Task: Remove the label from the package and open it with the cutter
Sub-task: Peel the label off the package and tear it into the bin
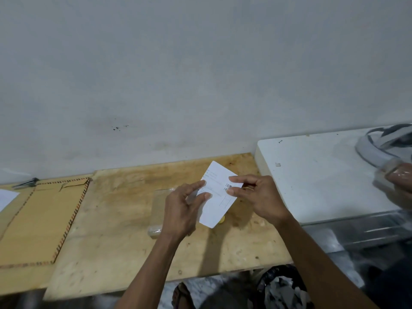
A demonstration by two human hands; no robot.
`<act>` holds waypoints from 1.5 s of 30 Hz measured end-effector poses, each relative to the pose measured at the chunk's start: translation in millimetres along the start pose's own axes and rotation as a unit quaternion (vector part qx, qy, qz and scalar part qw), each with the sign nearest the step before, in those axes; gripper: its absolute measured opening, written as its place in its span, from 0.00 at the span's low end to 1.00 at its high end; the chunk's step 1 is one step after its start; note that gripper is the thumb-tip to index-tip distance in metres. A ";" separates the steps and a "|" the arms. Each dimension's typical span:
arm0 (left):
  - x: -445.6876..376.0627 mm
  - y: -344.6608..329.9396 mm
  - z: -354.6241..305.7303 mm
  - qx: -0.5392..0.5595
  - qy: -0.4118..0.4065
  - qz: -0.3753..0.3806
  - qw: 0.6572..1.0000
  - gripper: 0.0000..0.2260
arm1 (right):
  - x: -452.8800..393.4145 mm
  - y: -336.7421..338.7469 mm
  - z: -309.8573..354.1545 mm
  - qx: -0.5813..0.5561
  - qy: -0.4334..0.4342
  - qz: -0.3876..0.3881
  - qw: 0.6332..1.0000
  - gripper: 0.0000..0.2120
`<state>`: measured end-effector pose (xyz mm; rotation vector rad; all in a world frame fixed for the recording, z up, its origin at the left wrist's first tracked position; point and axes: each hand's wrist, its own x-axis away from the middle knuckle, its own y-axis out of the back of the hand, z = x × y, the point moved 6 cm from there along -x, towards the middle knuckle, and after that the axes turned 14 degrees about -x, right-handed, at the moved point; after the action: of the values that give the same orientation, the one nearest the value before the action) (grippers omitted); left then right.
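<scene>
A white printed label (217,198) with a barcode is held above the wooden table (124,230). My left hand (182,210) pinches its left edge and my right hand (256,197) pinches its right edge near the barcode. Under my left hand lies a clear plastic package (158,208), flat on the table and partly hidden. A small yellow object (221,219) peeks out below the label's lower corner; what it is cannot be told.
A brown envelope with a striped border (40,219) lies at the left, scissors (24,184) behind it by the wall. A white block (312,175) stands at the right with a wrapped item (392,152). A bin with crumpled paper (283,288) sits below the table edge.
</scene>
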<state>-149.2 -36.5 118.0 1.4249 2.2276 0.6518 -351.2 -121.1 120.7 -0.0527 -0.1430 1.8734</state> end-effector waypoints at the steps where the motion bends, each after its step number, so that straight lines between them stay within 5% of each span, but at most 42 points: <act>1: 1.5 0.5 -0.9 0.001 0.003 -0.004 1.000 0.12 | 1.3 2.6 0.2 -0.014 -0.009 0.004 1.000 0.14; 7: 7.8 8.1 -10.7 0.004 -0.002 -0.033 0.999 0.05 | 5.4 3.6 3.7 -0.085 -0.043 0.033 0.995 0.15; 12: 6.4 12.0 -13.8 -0.019 -0.005 -0.053 0.998 0.02 | 1.9 1.3 10.6 0.113 0.030 0.056 0.992 0.12; 17: -7.8 15.5 -21.3 -0.056 -0.037 -0.047 0.997 0.02 | -7.3 -15.4 22.8 0.277 0.165 0.069 0.944 0.13; 27: -41.2 48.5 -30.9 -0.104 -0.102 -0.029 0.989 0.07 | -23.3 -65.3 47.5 0.398 0.263 0.059 0.877 0.09; 35: -61.5 69.0 -38.8 -0.191 -0.156 -0.019 0.969 0.04 | -36.4 -93.1 56.7 0.411 0.236 0.071 0.877 0.06; 38: -70.8 68.7 -31.2 -0.224 -0.150 -0.017 0.963 0.04 | -38.8 -90.8 51.2 0.368 0.200 0.052 0.907 0.05; 43: -73.7 62.7 -24.1 -0.137 -0.090 0.007 0.986 0.05 | -37.7 -86.7 35.9 0.238 0.148 -0.001 0.960 0.04; 45: -77.1 70.6 -7.3 -0.068 -0.023 0.000 0.997 0.05 | -34.7 -64.6 34.7 0.155 0.128 -0.081 0.976 0.03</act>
<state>-72.3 -82.5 172.5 1.3589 2.1057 0.7475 -283.3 -137.5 161.9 -0.0659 0.3136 1.6894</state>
